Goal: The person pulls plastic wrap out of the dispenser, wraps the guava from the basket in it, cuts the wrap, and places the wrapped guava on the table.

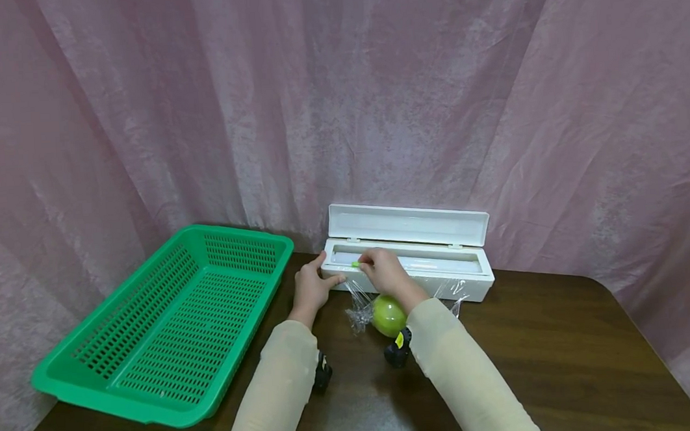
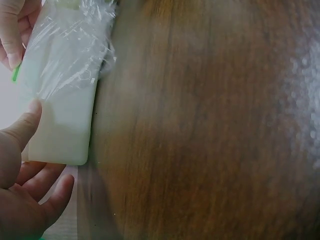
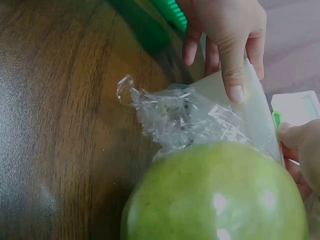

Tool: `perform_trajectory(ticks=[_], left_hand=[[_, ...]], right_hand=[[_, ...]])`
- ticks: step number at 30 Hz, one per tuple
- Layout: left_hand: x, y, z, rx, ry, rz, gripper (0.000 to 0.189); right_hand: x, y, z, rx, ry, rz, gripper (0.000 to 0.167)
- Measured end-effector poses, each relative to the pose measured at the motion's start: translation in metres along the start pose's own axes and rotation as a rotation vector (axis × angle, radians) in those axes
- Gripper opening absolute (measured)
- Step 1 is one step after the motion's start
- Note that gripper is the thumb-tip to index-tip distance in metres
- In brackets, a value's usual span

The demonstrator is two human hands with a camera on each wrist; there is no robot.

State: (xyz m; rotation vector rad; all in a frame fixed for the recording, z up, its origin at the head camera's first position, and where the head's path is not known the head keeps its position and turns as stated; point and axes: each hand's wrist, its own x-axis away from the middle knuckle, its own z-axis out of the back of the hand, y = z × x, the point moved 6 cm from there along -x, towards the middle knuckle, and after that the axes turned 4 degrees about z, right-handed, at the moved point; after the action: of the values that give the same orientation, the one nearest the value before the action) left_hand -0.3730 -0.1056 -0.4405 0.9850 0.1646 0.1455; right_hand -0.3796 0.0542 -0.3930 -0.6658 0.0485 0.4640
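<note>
A white cling film dispenser (image 1: 479,288) lies lengthwise on the table with its lid (image 1: 407,225) raised. My left hand (image 1: 310,289) holds the dispenser's left end, the thumb on its front face and the fingers around the end. Near that end, my right hand (image 1: 385,273) pinches a small green slide cutter (image 1: 355,264) on the dispenser's front top edge. Clear cling film (image 1: 359,314) hangs crumpled over the front. A round green fruit, apple-like (image 3: 215,195), sits on the film below my right wrist.
To the left stands a large green plastic basket (image 1: 243,351) with slotted sides. The brown wooden table (image 1: 563,354) ends at a rounded right corner. Pink curtains (image 1: 409,95) hang close behind the dispenser.
</note>
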Motion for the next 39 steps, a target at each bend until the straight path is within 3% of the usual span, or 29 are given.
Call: perform_trajectory(ticks=[9, 39], left_hand=[[0.0001, 0.0006, 0.0003, 0.012, -0.005, -0.007, 0.076], [-0.0026, -0.002, -0.0005, 0.024, -0.001, -0.007, 0.077]], right_hand=[[-0.0004, 0.0014, 0.0014, 0.036, 0.023, 0.041, 0.015], [0.0024, 0.0071, 0.0037, 0.186, -0.043, 0.009, 0.019]])
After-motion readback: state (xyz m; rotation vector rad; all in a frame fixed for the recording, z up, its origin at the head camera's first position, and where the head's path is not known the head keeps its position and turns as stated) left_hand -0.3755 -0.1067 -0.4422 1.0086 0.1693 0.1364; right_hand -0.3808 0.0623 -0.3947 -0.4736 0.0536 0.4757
